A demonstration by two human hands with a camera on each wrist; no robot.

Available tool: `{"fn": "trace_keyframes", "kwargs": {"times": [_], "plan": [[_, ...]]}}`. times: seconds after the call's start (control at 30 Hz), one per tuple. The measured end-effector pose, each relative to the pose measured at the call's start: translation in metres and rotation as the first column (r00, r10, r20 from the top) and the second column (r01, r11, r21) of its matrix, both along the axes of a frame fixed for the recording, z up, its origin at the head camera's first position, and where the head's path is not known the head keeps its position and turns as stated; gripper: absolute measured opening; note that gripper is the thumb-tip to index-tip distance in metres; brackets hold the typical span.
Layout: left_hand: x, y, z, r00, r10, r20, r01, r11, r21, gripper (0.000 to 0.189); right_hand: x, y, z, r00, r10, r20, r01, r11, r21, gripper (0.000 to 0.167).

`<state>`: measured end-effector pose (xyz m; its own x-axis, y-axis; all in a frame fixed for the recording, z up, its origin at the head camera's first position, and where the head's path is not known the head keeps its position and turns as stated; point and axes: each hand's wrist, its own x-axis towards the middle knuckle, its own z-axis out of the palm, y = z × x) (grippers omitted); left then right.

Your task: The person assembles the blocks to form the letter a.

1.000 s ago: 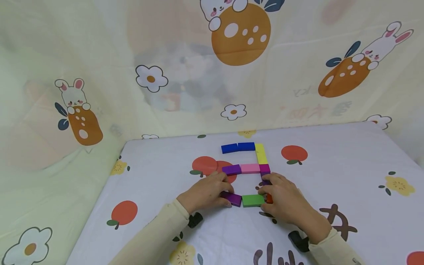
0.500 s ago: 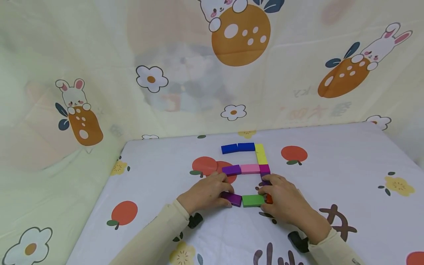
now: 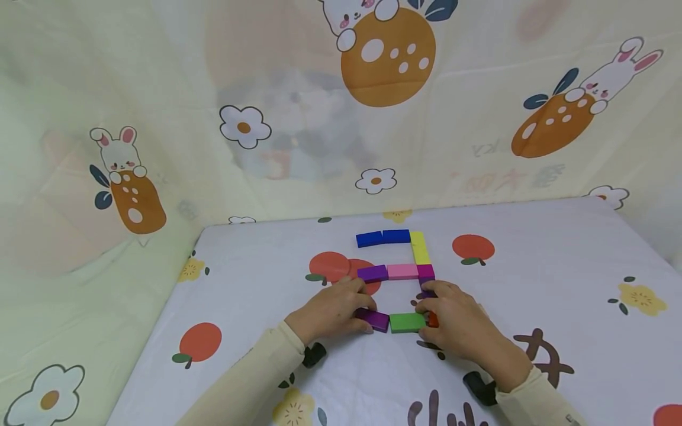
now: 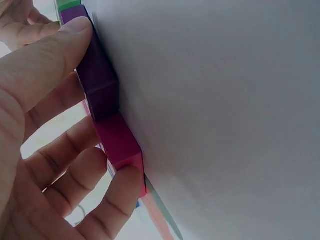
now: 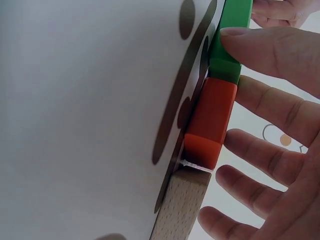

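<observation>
Rectangular blocks form a figure on the cloth in the head view. My left hand (image 3: 333, 309) pinches a purple block (image 4: 97, 65) at the figure's near left end, the thumb on its near face. Behind that, in the left wrist view, the little finger touches a magenta block (image 4: 120, 140). My right hand (image 3: 462, 322) holds the end of a green block (image 5: 232, 42), its thumb on the near face and its index fingertip behind. Its other fingers curve beside an orange-red block (image 5: 210, 110) and a bare wooden block (image 5: 185, 202). In the head view that hand partly covers the lower right corner.
Two blue blocks (image 3: 396, 236) and a yellow block (image 3: 420, 247) make the far part. A pink block (image 3: 402, 271) lies mid-figure between a violet block (image 3: 372, 273) and a magenta one. The printed tablecloth (image 3: 256, 266) meets a hanging printed curtain (image 3: 298, 195) behind.
</observation>
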<state>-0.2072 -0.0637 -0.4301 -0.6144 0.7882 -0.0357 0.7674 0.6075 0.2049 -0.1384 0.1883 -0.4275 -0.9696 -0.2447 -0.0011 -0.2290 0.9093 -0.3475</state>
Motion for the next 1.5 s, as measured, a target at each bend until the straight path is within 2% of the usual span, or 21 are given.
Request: {"fn": "trace_keyframes", "kwargs": {"times": [0.13,0.3,0.37,0.5,0.6,0.73,0.9,1.03,1.27,1.5], "plan": [[0.0,0.0,0.0,1.0,-0.002,-0.005,0.002,1.0,0.002,0.039,0.0,0.0,0.002,1.0,0.004,0.012,-0.003,1.0,-0.015,0.037],[-0.002,-0.002,0.002,0.999,0.029,0.041,-0.03,0.999,0.028,0.038,-0.003,0.006,0.005,1.0,0.017,0.005,-0.016,0.997,-0.079,0.038],[-0.004,-0.003,0.005,0.997,0.065,0.048,-0.067,0.997,0.041,0.037,-0.007,0.008,0.007,1.0,0.0,-0.007,-0.001,0.996,-0.091,0.039],[-0.014,-0.003,0.01,0.982,0.187,0.032,-0.188,0.98,0.059,0.036,-0.016,0.011,0.012,0.997,-0.081,-0.006,0.08,0.995,-0.056,0.046],[-0.026,-0.001,0.01,0.961,0.276,0.027,-0.277,0.959,0.053,0.039,-0.024,0.012,0.015,0.989,-0.143,0.045,0.145,0.989,-0.042,0.053],[-0.042,0.004,0.007,0.943,0.328,0.061,-0.33,0.944,0.013,0.043,-0.033,0.011,0.017,0.971,-0.187,0.146,0.196,0.979,-0.049,0.056],[-0.052,0.011,0.002,0.937,0.331,0.109,-0.327,0.943,-0.055,0.05,-0.044,0.009,0.014,0.953,-0.211,0.216,0.223,0.974,-0.031,0.042],[-0.055,0.016,-0.003,0.94,0.325,0.101,-0.318,0.945,-0.081,0.051,-0.05,0.009,0.014,0.942,-0.232,0.242,0.244,0.97,-0.02,0.035],[-0.056,0.017,-0.005,0.944,0.316,0.098,-0.311,0.948,-0.063,0.04,-0.052,0.01,0.016,0.932,-0.256,0.258,0.271,0.962,-0.027,0.036],[-0.057,0.016,-0.003,0.942,0.318,0.105,-0.313,0.948,-0.055,0.038,-0.052,0.009,0.018,0.927,-0.268,0.264,0.289,0.956,-0.044,0.04]]}}
